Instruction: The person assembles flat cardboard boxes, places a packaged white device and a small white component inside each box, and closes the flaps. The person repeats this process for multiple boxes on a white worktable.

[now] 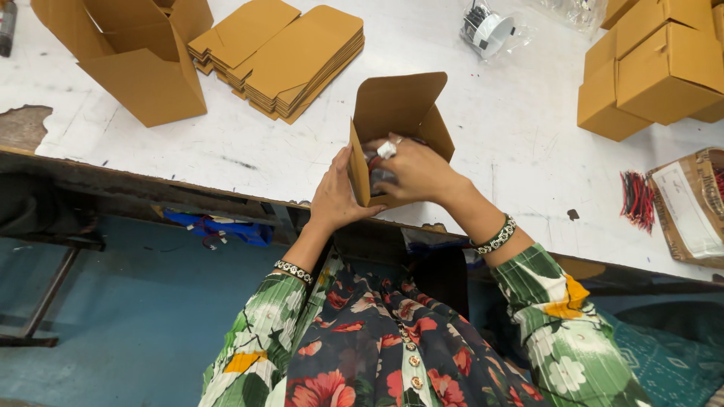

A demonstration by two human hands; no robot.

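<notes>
A small open brown cardboard box [400, 105] stands at the near edge of the white table [483, 136], its lid flap raised. My left hand [335, 196] grips the box's left side wall. My right hand [415, 172] reaches into the box's mouth and holds a small item wrapped in clear plastic [379, 157] there. Most of that item is hidden by my fingers and the box wall.
A stack of flat folded box blanks [283, 56] lies at the back, beside a large open carton [136, 56]. Closed small boxes [656, 64] are piled at the right. A white lamp part in plastic [490, 30], red and black wires [639, 200] and a taped carton [694, 203] lie nearby.
</notes>
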